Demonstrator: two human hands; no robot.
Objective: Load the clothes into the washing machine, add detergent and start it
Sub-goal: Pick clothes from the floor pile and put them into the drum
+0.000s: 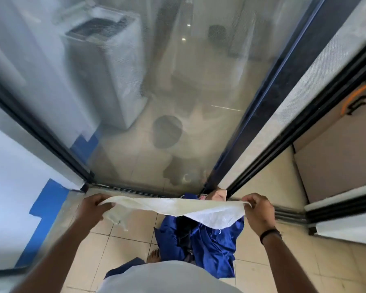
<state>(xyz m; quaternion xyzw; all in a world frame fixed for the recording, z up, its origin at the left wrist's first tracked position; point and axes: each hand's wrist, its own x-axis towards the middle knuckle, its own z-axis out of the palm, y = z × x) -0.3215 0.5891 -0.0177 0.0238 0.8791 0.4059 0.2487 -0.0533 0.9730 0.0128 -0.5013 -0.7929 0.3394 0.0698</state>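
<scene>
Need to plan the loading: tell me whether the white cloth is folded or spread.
Spread: the white cloth stretches between left hand and right hand, sagging midway.

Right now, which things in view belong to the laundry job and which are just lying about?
Job: white sack held by left hand and right hand; blue clothes; washing machine behind the glass door.
Lying about: orange hose.

Cloth [178, 208] cream-white, plain; garment pile [211, 246] royal blue; floor tiles [262, 278] beige; wall trim [44, 210] blue; wristband [269, 234] black.
</scene>
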